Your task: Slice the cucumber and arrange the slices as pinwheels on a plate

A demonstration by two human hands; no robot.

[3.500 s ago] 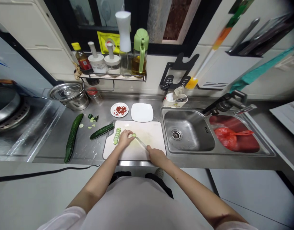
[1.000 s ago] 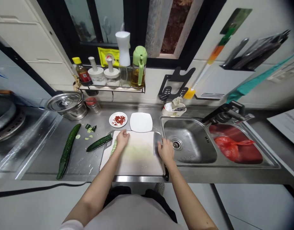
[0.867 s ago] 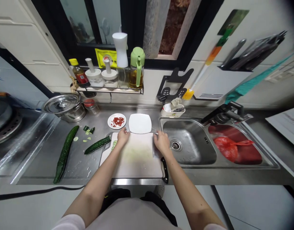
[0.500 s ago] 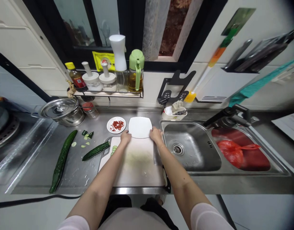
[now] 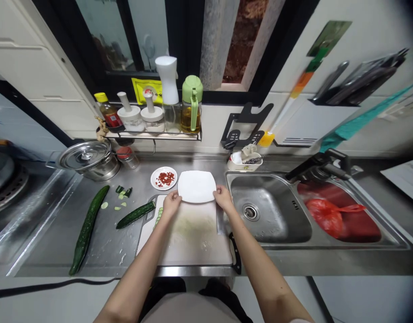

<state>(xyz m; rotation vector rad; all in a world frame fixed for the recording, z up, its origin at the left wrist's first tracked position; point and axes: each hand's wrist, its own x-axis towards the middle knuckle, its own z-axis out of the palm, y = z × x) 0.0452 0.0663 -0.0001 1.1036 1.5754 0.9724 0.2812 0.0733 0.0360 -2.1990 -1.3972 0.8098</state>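
Observation:
Both my hands grip a white squarish plate (image 5: 196, 186) by its near corners, at the far end of the cutting board (image 5: 193, 244). My left hand (image 5: 171, 202) is closed on the left corner and my right hand (image 5: 223, 198) on the right corner. Cucumber slices (image 5: 158, 217) lie on the board's left side, partly hidden by my left forearm. Left of the board rest a cut cucumber (image 5: 135, 214) and a whole cucumber (image 5: 88, 231). A small round dish (image 5: 154, 178) with chopped red bits stands just left of the plate.
A knife (image 5: 235, 253) lies at the board's right edge, its handle near the counter front. The double sink (image 5: 270, 211) is on the right, with a red plastic bag (image 5: 325, 216) in it. A lidded pot (image 5: 92, 161) and a jar (image 5: 128, 157) stand back left, below the bottle shelf.
The plate has come up and slightly toward me, held in both hands, and looks larger. My hands have moved a little farther apart, and the view has tilted slightly.

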